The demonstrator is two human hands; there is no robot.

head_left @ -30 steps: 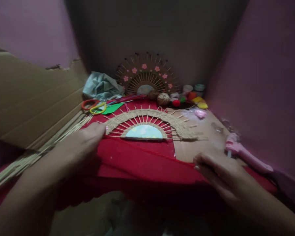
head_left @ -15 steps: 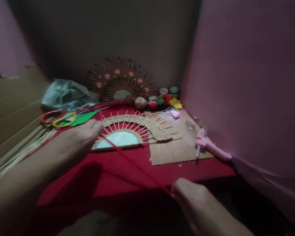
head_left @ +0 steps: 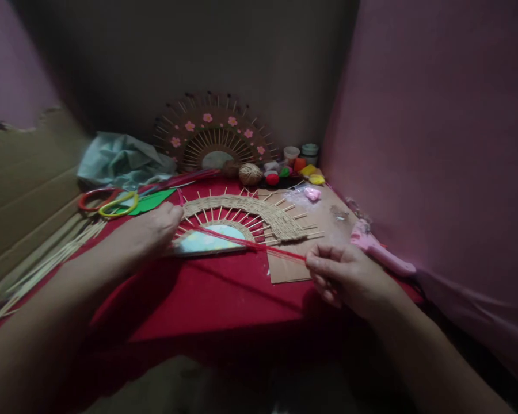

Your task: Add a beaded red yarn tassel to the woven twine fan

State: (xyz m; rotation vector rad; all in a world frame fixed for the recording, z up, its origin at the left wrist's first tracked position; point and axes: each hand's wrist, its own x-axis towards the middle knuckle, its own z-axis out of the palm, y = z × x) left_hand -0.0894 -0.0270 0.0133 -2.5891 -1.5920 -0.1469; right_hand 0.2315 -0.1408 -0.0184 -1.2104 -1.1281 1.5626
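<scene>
Strands of red yarn (head_left: 259, 247) stretch between my two hands, slanting slightly down to the right. My left hand (head_left: 160, 227) is closed on the yarn's left end at the left side of a half-round woven fan (head_left: 246, 205), hiding that part of it. My right hand (head_left: 339, 273) pinches the other end over the table's front right. The fan lies flat, with thin sticks poking out from its tan woven band and a pale blue painted half-disc (head_left: 213, 238) at its base. The yarn passes in front of that half-disc. A short pink strand shows above my left hand.
Scissors (head_left: 118, 204) with red and yellow handles lie at left, near green sheets (head_left: 153, 201) and thin sticks (head_left: 64, 253). Cardboard (head_left: 285, 270) and a pink glue gun (head_left: 384, 253) are at right. Behind stand a twine ball (head_left: 250, 173), small pots and a flowered fan (head_left: 216, 123).
My right hand has risen and moved slightly right, bringing the red yarn closer to level across the fan. My left hand stays at the fan's left side.
</scene>
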